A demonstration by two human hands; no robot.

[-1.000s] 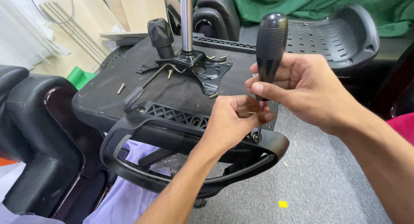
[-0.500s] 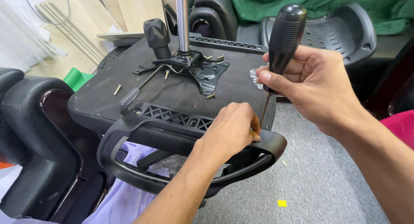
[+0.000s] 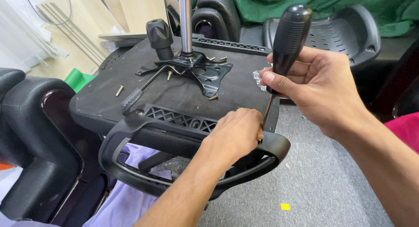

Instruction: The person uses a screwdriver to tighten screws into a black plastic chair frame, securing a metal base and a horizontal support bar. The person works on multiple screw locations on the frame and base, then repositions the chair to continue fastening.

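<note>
My right hand (image 3: 316, 89) grips a screwdriver (image 3: 286, 37) by its thick black handle, the shaft slanting down to the near right corner of the black armrest (image 3: 174, 142). Around that corner of the armrest my left hand (image 3: 233, 135) is closed, its fingers right beside the screwdriver tip. The armrest lies against the near edge of an upturned black chair seat (image 3: 174, 93). A metal mounting plate (image 3: 205, 72) with a chrome gas-lift column (image 3: 185, 21) stands at the seat's middle.
Loose screws lie on the seat: one at the left (image 3: 118, 90), one near the plate (image 3: 214, 97). A black lever knob (image 3: 159, 34) sticks up beside the column. Black chair parts (image 3: 30, 135) stand left, a plastic seat shell (image 3: 345, 32) behind, grey carpet (image 3: 314, 183) below.
The right hand lifted the screwdriver up and right, away from the armrest corner, then brought its tip back down beside the left hand. The left hand stayed on the armrest.
</note>
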